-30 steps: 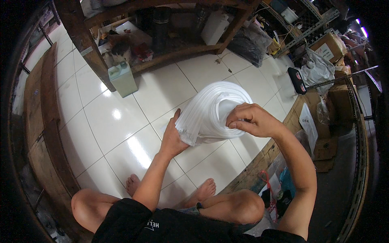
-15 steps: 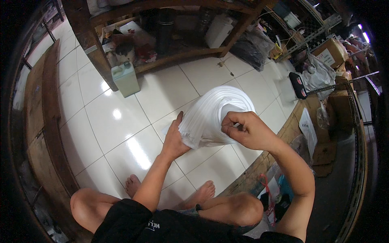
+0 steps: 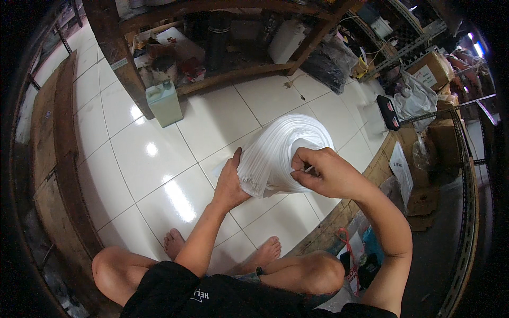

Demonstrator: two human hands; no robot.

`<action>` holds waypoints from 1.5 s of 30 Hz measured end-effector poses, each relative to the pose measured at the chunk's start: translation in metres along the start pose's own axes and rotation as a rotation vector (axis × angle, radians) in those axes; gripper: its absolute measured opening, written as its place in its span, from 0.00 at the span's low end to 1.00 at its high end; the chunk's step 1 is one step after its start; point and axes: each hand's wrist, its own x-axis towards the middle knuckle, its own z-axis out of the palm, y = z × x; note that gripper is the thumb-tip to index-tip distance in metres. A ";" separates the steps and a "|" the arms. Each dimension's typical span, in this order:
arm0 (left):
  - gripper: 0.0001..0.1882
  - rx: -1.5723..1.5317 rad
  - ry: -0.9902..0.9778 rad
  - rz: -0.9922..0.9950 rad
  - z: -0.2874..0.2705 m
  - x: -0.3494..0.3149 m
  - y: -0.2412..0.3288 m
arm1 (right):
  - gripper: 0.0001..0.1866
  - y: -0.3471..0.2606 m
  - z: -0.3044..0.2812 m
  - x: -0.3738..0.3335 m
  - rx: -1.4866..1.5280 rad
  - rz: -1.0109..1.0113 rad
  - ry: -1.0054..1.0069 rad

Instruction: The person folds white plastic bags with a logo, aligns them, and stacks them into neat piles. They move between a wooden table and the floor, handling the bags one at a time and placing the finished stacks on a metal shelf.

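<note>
Rn the white roll (image 3: 273,153) is mid-frame: L hand (image 3: 229,183) gripping its left side, R hand (image 3: 336,172) pinching its inner edge, afaict. Step's prob working that edge; next move imo needs a steady L hold. Shiny tile floor (image 3: 140,177) below, cluttered wooden shelf (image 3: 238,77) up top.

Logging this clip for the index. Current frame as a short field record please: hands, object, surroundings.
left hand: holds the left side of the white roll
right hand: thumb and fingers curled at the roll's opening; whether they pinch a layer, cannot tell
object: many thin white layers, hollow middle
floor: glossy pale tiles
far side: wooden shelf; pale green jug by its left leg
far right: dark plastic bundle beside the shelf
</note>
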 end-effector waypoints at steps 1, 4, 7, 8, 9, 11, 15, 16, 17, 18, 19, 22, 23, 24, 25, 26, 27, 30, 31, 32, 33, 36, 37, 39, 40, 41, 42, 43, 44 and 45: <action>0.59 0.007 -0.003 -0.009 0.000 0.000 0.001 | 0.11 -0.003 0.001 0.001 -0.008 0.020 0.016; 0.58 0.091 0.062 0.131 0.001 0.002 -0.004 | 0.12 -0.006 0.002 0.005 -0.079 0.052 0.090; 0.56 -0.021 0.001 -0.003 0.001 0.002 0.000 | 0.12 0.004 0.008 0.013 -0.253 0.021 0.180; 0.55 -0.038 -0.013 -0.020 0.000 0.003 0.002 | 0.12 0.003 0.011 0.014 -0.322 0.007 0.187; 0.54 -0.023 -0.014 -0.001 -0.001 0.002 0.002 | 0.12 0.001 0.013 0.016 -0.391 -0.011 0.190; 0.52 0.032 -0.014 0.056 -0.002 0.004 0.001 | 0.10 0.000 0.010 0.025 -0.510 -0.228 0.281; 0.48 0.034 -0.039 0.063 -0.006 0.005 0.001 | 0.10 -0.009 0.012 0.033 -0.393 0.155 -0.030; 0.46 -0.005 -0.050 0.029 -0.007 0.005 0.003 | 0.11 -0.005 0.015 0.033 -0.348 0.158 -0.013; 0.45 0.013 -0.034 0.057 -0.006 0.004 0.001 | 0.12 0.001 0.020 0.033 -0.302 0.162 0.004; 0.44 0.030 -0.018 0.085 -0.004 0.003 -0.002 | 0.12 0.007 0.025 0.033 -0.257 0.166 0.022; 0.43 0.038 -0.005 0.119 -0.001 0.003 0.000 | 0.14 0.013 0.029 0.033 -0.347 0.170 0.029; 0.40 0.129 -0.043 0.133 -0.009 0.003 0.007 | 0.16 0.010 0.040 0.043 -0.533 0.208 0.036; 0.40 0.071 -0.064 0.108 -0.011 0.004 0.013 | 0.16 0.004 0.041 0.043 -0.541 0.236 0.031; 0.40 0.021 -0.077 0.081 -0.020 0.006 0.022 | 0.16 -0.001 0.041 0.045 -0.549 0.253 0.028; 0.40 -0.028 -0.090 0.054 -0.025 0.008 0.027 | 0.14 0.008 0.046 0.043 -0.448 -0.066 0.263; 0.40 -0.043 -0.069 0.073 -0.023 0.010 0.027 | 0.14 0.011 0.039 0.039 -0.333 0.058 0.218; 0.40 -0.044 -0.037 0.080 -0.022 0.009 0.022 | 0.14 -0.007 0.024 0.040 -0.211 0.162 0.165; 0.41 0.023 -0.047 0.063 -0.020 0.006 0.014 | 0.19 -0.016 0.024 0.046 -0.217 0.266 0.167; 0.41 0.057 -0.069 0.054 -0.020 0.006 0.014 | 0.19 -0.015 0.026 0.050 -0.238 0.287 0.150; 0.41 0.010 -0.061 0.042 -0.021 0.005 0.015 | 0.19 -0.013 0.028 0.053 -0.259 0.308 0.133; 0.41 -0.042 -0.046 0.033 -0.026 0.010 0.023 | 0.18 -0.009 0.032 0.055 -0.235 0.301 0.162; 0.40 -0.088 -0.078 0.037 -0.028 0.014 0.026 | 0.16 0.006 0.043 0.059 -0.195 0.210 0.162; 0.40 -0.085 -0.100 0.042 -0.028 0.014 0.024 | 0.16 0.009 0.046 0.058 -0.200 0.133 0.104; 0.39 -0.034 -0.082 0.093 -0.028 0.011 0.023 | 0.15 0.003 0.050 0.052 -0.226 0.145 -0.024; 0.38 -0.009 -0.072 0.119 -0.028 0.011 0.023 | 0.15 0.002 0.051 0.048 -0.212 0.141 0.036; 0.38 -0.015 -0.066 0.115 -0.027 0.011 0.024 | 0.15 0.002 0.052 0.044 -0.198 0.138 0.095; 0.38 -0.016 -0.057 0.107 -0.030 0.011 0.028 | 0.15 -0.003 0.049 0.044 -0.182 0.128 0.154; 0.38 -0.016 -0.049 0.100 -0.032 0.012 0.031 | 0.15 -0.009 0.046 0.046 -0.155 0.203 0.161; 0.38 -0.051 -0.060 0.063 -0.033 0.013 0.031 | 0.16 -0.015 0.040 0.049 -0.128 0.279 0.167; 0.38 -0.086 -0.078 0.029 -0.034 0.015 0.033 | 0.17 -0.021 0.035 0.051 -0.097 0.361 0.177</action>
